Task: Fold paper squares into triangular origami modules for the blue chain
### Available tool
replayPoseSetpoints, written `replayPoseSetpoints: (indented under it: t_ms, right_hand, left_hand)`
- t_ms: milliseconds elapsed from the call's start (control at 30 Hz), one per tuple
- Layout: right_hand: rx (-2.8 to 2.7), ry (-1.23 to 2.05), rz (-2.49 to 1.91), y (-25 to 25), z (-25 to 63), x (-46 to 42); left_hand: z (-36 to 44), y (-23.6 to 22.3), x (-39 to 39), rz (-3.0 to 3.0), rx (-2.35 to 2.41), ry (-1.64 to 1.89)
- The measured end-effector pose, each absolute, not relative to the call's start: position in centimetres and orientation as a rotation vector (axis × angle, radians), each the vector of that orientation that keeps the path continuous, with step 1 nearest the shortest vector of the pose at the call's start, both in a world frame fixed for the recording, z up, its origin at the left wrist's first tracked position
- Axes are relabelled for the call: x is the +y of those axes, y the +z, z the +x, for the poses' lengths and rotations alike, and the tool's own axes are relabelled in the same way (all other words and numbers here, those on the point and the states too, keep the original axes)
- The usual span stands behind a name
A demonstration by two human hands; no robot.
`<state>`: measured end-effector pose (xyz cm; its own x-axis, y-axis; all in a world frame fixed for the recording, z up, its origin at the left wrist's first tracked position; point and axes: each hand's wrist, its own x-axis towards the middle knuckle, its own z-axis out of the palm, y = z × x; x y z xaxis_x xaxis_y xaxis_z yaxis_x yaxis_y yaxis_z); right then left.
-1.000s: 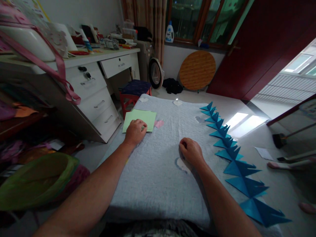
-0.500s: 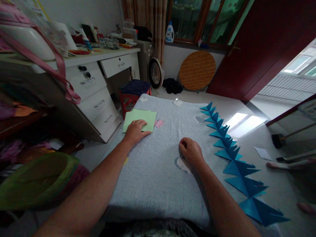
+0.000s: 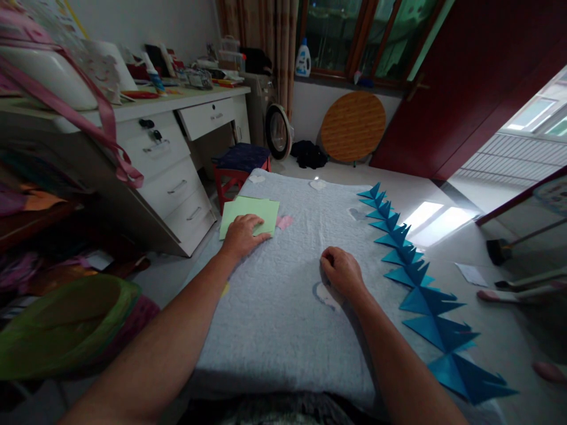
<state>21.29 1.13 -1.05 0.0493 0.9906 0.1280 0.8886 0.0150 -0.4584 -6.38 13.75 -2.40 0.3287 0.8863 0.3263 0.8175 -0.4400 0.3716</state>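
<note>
My left hand (image 3: 244,235) lies on a small stack of light green paper sheets (image 3: 248,206) at the left side of the cloth-covered table (image 3: 283,330). Its fingers rest flat over the near part of the paper, with the thumb stretched out to the right. My right hand (image 3: 341,268) rests on the cloth right of the middle, curled closed, and nothing shows in it. Along the table's right edge runs a row of several folded blue paper cranes (image 3: 436,301), apart from both hands.
A white desk with drawers (image 3: 172,177) stands on the left, cluttered on top. Beyond the table are a red stool (image 3: 241,159), an open-doored washing machine (image 3: 279,131) and a round wooden board (image 3: 353,127). A green-lined bin (image 3: 66,330) stands at lower left.
</note>
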Motion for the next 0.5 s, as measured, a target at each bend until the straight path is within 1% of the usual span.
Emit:
replayPoseSetpoints:
  t_ms: [300, 500]
  right_hand:
    - [-1.886, 0.321, -1.927, -1.2, 21.4, 1.2]
    - [-1.878, 0.333, -1.911, -1.4, 21.4, 1.2]
  left_hand:
    - [-6.4, -2.3, 13.9, 2.398, 1.592, 0.796]
    - [-6.2, -1.2, 13.2, 2.330, 1.638, 0.926]
